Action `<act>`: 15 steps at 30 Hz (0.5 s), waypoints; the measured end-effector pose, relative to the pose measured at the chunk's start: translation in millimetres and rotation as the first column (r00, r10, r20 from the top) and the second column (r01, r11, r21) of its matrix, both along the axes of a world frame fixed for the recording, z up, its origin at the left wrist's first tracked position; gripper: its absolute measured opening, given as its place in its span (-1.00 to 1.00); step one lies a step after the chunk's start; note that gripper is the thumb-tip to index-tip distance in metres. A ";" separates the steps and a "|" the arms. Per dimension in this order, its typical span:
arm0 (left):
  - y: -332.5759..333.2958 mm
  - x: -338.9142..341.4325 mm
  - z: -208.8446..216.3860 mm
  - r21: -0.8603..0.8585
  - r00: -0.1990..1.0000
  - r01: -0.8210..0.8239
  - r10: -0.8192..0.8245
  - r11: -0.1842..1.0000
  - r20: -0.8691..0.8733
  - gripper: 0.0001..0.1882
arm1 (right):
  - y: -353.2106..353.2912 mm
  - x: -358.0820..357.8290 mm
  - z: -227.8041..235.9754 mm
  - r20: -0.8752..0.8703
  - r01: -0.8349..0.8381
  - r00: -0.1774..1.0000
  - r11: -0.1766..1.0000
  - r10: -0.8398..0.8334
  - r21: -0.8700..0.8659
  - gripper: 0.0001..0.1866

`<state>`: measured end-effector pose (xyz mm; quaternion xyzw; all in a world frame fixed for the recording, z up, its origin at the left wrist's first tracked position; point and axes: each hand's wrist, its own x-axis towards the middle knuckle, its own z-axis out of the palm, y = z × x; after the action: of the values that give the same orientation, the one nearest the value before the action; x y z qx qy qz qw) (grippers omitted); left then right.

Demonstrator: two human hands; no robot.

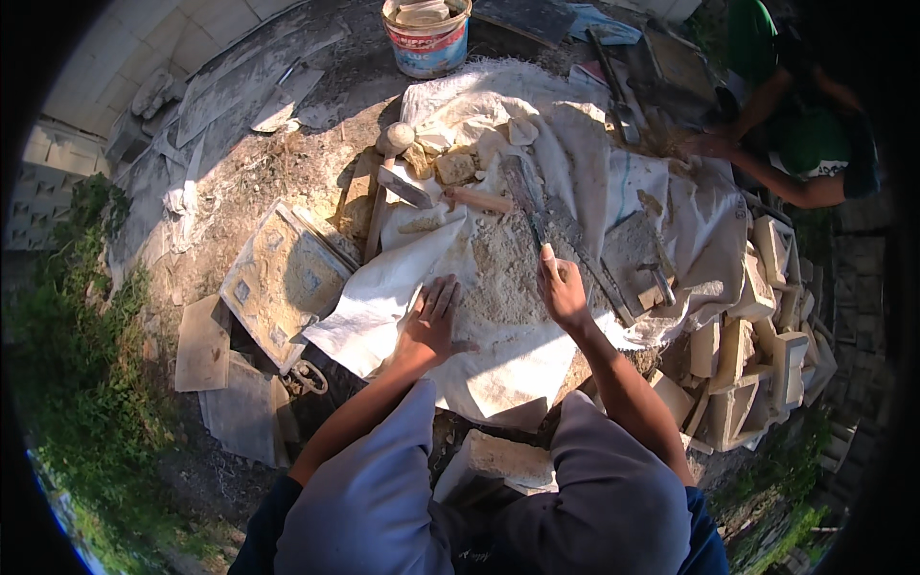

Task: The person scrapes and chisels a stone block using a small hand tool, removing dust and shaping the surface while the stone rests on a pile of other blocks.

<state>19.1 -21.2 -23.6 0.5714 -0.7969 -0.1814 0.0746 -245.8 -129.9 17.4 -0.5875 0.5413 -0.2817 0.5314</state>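
My left hand [428, 321] lies with fingers stretched on a white woven sack [374, 311], beside a spread of pale crumbly powder [498, 264]. My right hand [562, 287] is closed around the near end of a long, flat, dark metal bar [522, 192], its thumb pointing away from me. The bar slants away over the powder; its exact kind is unclear. Right of it lies another long dark strip [599, 273]. Beyond my left hand lies a metal hammer head [404, 188], near a short wooden handle [479, 199]. Yellowish stone lumps [455, 169] rest beyond them.
A hammer [657, 280] lies on a flat slab [632, 249] to the right. Pale blocks [738, 374] are piled at far right; patterned tiles [287, 278] lean at left. A bucket [427, 43] stands at the back. Another person's arm [767, 168] reaches in at upper right.
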 end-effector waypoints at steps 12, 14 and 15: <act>-2.8 -4.8 2.9 -0.001 0.983 0.053 -0.052 0.999 0.175 0.24 | 37.2 -0.5 -69.6 -0.399 -0.003 0.910 0.961 0.117 0.275 -0.17; -0.6 -2.7 -1.0 -0.008 0.986 0.043 -0.041 0.999 0.164 0.23 | 37.3 1.4 -67.0 -0.393 0.001 0.913 0.962 0.111 0.274 -0.12; 0.1 -1.4 -3.1 -0.011 0.988 0.035 -0.033 0.999 0.152 0.21 | 39.9 2.0 -65.4 -0.373 0.030 0.926 0.972 0.060 0.232 -0.16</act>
<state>17.7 -21.1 -26.7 0.5695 -0.8111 -0.1329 0.0145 -243.8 -90.0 -48.0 -0.5682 0.6582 -0.0936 0.4850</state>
